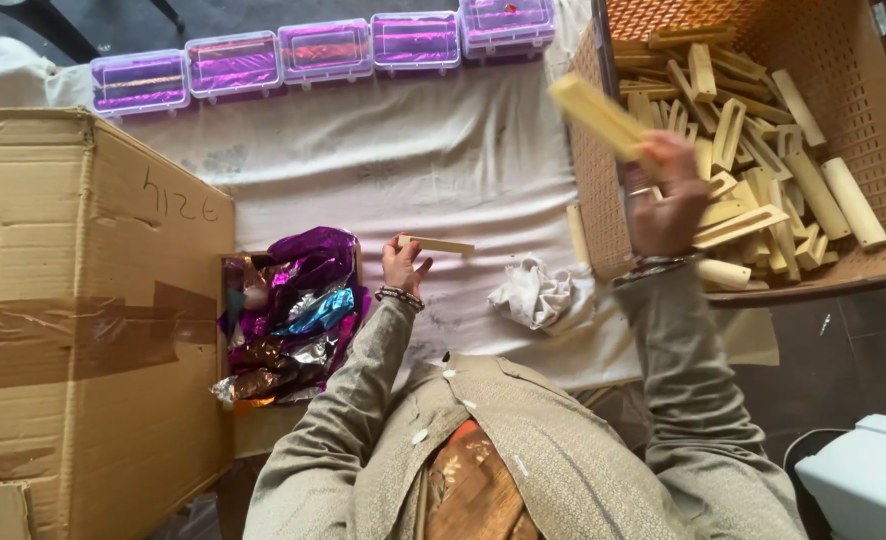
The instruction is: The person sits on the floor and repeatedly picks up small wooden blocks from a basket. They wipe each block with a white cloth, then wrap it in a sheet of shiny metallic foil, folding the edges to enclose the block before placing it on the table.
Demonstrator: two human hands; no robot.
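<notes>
My right hand point(666, 195) is raised over the rim of an orange plastic basket point(588, 190) and grips a pale wooden stick point(598, 117) that points up and to the left. The basket holds several similar pale wooden pieces point(763, 160). My left hand point(404, 264) rests over the white cloth point(413, 160) and pinches a thin flat wooden strip point(438, 245) that lies level, pointing right. Both wrists wear bracelets.
A small box of crumpled purple, blue and copper foil point(293, 310) sits left of my left hand. A big cardboard box point(73, 300) fills the left. Several purple-tinted clear plastic cases point(323, 50) line the far edge. A crumpled white rag point(538, 295) lies between my arms.
</notes>
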